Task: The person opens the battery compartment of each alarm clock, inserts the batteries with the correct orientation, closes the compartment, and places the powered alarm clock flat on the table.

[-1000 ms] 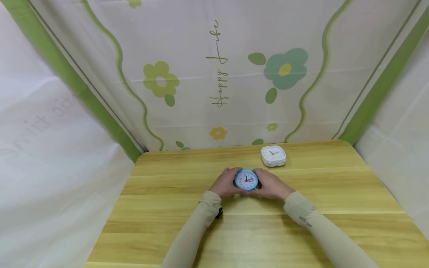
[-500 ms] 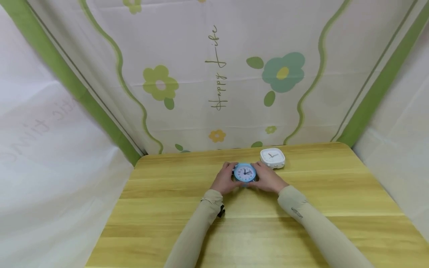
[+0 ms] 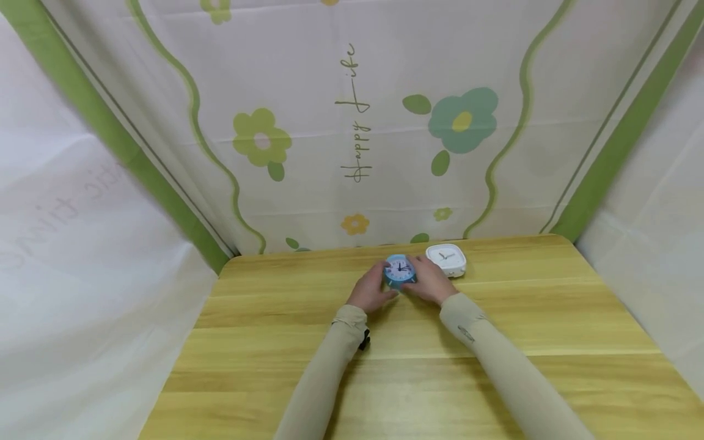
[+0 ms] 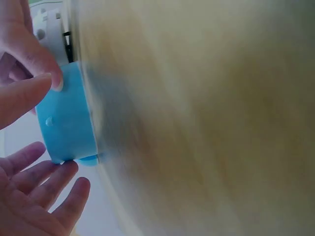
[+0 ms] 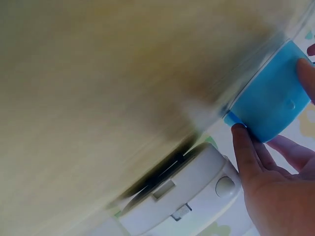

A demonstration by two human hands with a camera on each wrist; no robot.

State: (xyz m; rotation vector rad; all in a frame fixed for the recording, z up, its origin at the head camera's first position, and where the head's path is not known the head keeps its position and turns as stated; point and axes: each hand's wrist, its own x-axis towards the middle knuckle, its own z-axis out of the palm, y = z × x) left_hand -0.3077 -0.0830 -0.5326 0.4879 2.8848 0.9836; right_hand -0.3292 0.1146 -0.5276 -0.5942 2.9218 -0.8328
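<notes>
A round blue alarm clock [image 3: 399,269] with a pale face is at the back of the wooden table, left of a white square-cornered alarm clock [image 3: 447,259]. My right hand [image 3: 432,283] grips the blue clock from its right side, thumb in front and fingers behind. My left hand [image 3: 368,293] is on the other side with fingers spread and its thumb lifted away from the clock. In the left wrist view, the left fingers [image 4: 51,184] are nearly straight, some tips at or close to the clock's edge. The right wrist view shows the clock's smooth blue side [image 5: 270,96].
The wooden table [image 3: 264,342] ends just behind the two clocks. A white flowered curtain [image 3: 308,183] hangs beyond that back edge, and white fabric walls stand at the left and right. A dark item is at the left cuff [image 3: 364,340].
Both hands have moved the blue clock away from the person, toward the back edge and level with the white clock. The left thumb and fingers have loosened from it; the right hand keeps hold.
</notes>
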